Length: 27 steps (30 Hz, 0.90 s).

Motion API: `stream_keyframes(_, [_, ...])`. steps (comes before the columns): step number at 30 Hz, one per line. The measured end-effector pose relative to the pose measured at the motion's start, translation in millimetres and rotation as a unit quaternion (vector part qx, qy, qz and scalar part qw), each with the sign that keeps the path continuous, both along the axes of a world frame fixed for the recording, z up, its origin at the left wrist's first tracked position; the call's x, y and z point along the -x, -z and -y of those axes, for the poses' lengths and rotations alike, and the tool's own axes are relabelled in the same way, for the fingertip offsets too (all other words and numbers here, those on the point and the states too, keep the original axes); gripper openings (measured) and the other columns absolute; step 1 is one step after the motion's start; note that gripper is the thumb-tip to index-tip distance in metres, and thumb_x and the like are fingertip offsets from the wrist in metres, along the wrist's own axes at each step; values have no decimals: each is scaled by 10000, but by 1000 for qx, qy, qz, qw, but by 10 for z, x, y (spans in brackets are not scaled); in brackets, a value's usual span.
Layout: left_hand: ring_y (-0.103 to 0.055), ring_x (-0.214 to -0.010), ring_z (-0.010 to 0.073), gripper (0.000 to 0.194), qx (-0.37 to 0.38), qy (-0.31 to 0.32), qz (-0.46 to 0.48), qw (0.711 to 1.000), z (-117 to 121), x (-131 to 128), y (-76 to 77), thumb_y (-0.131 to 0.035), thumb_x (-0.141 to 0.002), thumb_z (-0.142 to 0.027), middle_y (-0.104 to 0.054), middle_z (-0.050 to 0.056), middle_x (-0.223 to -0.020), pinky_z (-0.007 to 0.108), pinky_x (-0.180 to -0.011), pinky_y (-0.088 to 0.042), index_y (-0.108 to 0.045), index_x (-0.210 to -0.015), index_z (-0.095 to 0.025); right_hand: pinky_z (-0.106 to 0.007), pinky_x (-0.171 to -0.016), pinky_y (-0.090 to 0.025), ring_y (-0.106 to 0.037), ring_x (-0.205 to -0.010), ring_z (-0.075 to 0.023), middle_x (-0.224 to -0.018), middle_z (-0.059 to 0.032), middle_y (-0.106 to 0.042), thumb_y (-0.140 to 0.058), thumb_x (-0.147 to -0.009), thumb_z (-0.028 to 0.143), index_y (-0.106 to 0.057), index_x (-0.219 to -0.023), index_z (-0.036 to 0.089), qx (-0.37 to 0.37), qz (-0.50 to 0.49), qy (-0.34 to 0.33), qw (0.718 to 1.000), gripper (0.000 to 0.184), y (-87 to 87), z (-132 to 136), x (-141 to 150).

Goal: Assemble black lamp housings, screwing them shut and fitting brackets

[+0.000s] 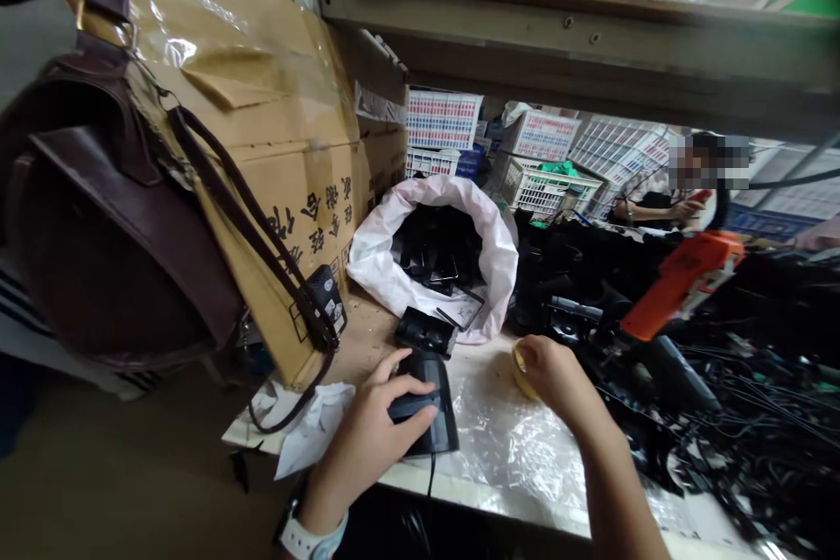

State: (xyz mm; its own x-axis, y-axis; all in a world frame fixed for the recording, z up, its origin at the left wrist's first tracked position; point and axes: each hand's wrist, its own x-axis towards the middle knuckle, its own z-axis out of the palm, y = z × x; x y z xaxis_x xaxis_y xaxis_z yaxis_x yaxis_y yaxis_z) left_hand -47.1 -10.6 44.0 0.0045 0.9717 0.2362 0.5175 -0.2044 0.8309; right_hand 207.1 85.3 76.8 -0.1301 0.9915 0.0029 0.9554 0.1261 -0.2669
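Note:
My left hand (387, 411) lies over a black plastic housing with a cord (443, 420), its fingers curved across the top and holding it on the table. The cord hangs down over the front edge. My right hand (551, 376) reaches into a small yellow dish (523, 381), fingers bent down and drawn together; their tips and anything between them are hidden. Behind the housing lies another black plastic part (426, 331), at the mouth of a white sack (499, 258) with its rim rolled back and black pieces inside.
An orange electric screwdriver (675, 284) hangs at the right above a heap of black parts and cables (741, 402). Cardboard boxes (262, 96) and a dark brown handbag (124, 219) stand at the left. A shelf beam (525, 17) crosses overhead. Another person (656, 197) sits beyond the heap.

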Motion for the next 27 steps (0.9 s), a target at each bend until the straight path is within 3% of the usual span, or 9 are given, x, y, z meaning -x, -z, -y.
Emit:
stream_keyframes(3, [-483,-1347,313,150,-5,-5,11,1000,-25,5,34,-655,-824,-303,-478,82,-1464,534,-1165,-339,-752,-937,-283,-344,-760,-534,-666,-785,-185,-823,-67,-675,-561,-954,191,-658,-841,110,62,53,64,995,170,100,-259,-241])
stream_keyframes(6, [-483,-1343,336,161,-18,-6,21,1000,-59,4,102,-652,-829,-328,-475,105,-1456,561,-1161,-331,-757,-935,-268,-321,-773,-548,-654,-799,-145,-875,-21,-672,-639,-943,312,-649,-893,129,95,70,71,990,190,218,-394,-330])
stream_keyframes(10, [-491,-1332,331,180,-39,-7,31,999,-84,-8,148,-638,-828,-344,-487,107,-1433,562,-1157,-338,-763,-938,-275,-345,-806,-549,-653,-855,-159,-939,-34,-671,-630,-949,333,-652,-953,130,108,67,58,990,205,275,-420,-301])
stream_keyframes(22, [-480,-1331,328,165,-27,-3,47,999,-75,4,170,-642,-830,-354,-463,74,-1436,590,-1162,-313,-751,-945,-308,-281,-703,-516,-624,-766,-135,-822,-12,-655,-606,-954,313,-654,-854,132,54,11,83,995,212,83,-257,-272])
stream_keyframes(27, [-462,-1346,332,163,-23,4,62,998,-66,-13,161,-655,-818,-330,-459,93,-1438,573,-1172,-299,-754,-936,-278,-250,-638,-473,-583,-667,-117,-743,0,-629,-615,-911,192,-631,-791,133,31,-4,115,993,135,173,-248,-258])
